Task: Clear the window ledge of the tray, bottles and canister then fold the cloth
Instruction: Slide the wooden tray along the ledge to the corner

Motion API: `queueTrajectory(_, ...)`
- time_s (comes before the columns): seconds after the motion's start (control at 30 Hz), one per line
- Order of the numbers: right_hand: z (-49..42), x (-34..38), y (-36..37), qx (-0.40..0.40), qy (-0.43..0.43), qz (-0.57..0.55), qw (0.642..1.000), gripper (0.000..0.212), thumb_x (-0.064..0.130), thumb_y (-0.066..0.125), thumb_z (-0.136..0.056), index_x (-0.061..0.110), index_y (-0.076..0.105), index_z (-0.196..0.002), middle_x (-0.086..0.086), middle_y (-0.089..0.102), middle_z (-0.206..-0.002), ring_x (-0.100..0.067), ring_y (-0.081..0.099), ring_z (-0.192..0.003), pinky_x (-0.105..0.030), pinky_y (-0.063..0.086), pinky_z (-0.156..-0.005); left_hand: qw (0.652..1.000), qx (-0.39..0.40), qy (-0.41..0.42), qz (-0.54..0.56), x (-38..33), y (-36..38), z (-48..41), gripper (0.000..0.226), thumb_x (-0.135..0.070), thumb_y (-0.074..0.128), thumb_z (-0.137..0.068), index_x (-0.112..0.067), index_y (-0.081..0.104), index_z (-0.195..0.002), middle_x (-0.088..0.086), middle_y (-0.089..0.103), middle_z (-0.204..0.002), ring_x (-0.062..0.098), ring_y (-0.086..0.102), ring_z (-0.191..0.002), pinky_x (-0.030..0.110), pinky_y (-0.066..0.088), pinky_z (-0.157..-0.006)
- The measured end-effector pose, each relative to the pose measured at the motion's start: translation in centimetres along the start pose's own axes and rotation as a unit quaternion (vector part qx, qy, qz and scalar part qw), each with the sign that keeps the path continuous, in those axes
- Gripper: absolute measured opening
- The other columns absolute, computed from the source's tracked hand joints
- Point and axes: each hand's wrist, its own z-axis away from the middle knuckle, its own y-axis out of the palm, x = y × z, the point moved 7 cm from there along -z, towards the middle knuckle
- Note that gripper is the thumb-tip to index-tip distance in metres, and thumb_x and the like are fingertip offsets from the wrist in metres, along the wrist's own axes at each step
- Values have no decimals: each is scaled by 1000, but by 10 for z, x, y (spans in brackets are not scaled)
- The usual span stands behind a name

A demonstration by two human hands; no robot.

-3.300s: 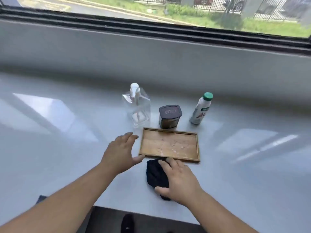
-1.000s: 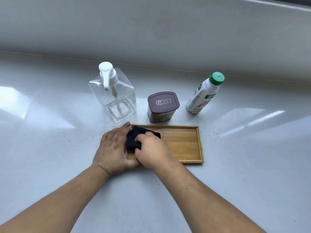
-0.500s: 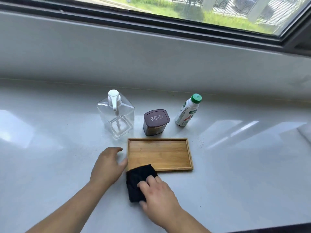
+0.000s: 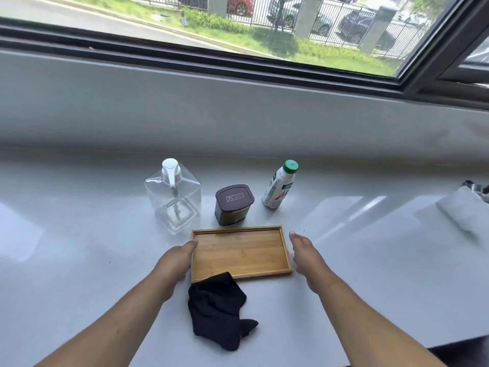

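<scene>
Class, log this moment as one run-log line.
left hand: open, beside tray | right hand: open, opposite side | cloth: crumpled, unfolded

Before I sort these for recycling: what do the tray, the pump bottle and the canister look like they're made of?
Tray: looks like bamboo or light wood, with straight grain and a matte, satiny face. Pump bottle: clear plastic by the look, see-through walls, glossy, with a white pump head. Canister: glossy dark body, metal or plastic, I cannot tell; its brown lid looks like matte plastic.
</scene>
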Motion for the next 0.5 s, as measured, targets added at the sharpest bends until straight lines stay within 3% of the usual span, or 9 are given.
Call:
queueTrajectory(0.07,-4,-4,5,32,10,-11,999,68,65,43,-101,26,39,-157,-2,44,-161,-26,42,-146,-52,32,-123,1000,8,-6,3,0,7,1,67,-62,55,-99,-10,60,-140,20,65,-133,37,63,-119,49,49,-111)
queueTrajectory(0.17,-10,-2,8,42,1,-19,999,66,64,43,-101,26,43,-155,2,47,-157,-21,44,-140,-45,33,-118,1000,4,-16,21,-3,13,3,68,-58,61,-96,-13,55,-147,12,61,-141,33,60,-125,50,46,-115)
queueTrajectory(0.23,-15,2,7,44,-9,-22,999,61,64,42,-101,28,47,-150,6,52,-146,-18,46,-127,-40,34,-107,1000,-11,-17,19,-8,18,5,66,-55,63,-94,-15,56,-146,9,60,-143,34,59,-126,49,45,-114)
queueTrajectory(0.3,-22,3,4,54,-12,-24,998,62,67,42,-99,30,47,-149,8,51,-138,-17,44,-122,-41,33,-106,999,-37,-19,14,-10,24,9,62,-52,64,-92,-18,57,-144,8,58,-144,35,57,-127,48,46,-110)
queueTrajectory(0.43,-38,-1,-12,76,-7,-40,996,66,76,39,-95,35,46,-146,10,49,-134,-19,44,-136,-44,31,-114,997,-64,-29,28,-9,39,21,61,-53,66,-82,-19,63,-132,7,64,-135,33,63,-117,49,49,-106)
queueTrajectory(0.5,-44,-3,-19,96,-10,-41,994,59,78,38,-94,40,47,-137,8,51,-135,-20,45,-134,-45,32,-113,996,-83,-28,32,-10,43,29,65,-54,63,-73,-18,66,-127,8,69,-126,34,66,-113,53,51,-107)
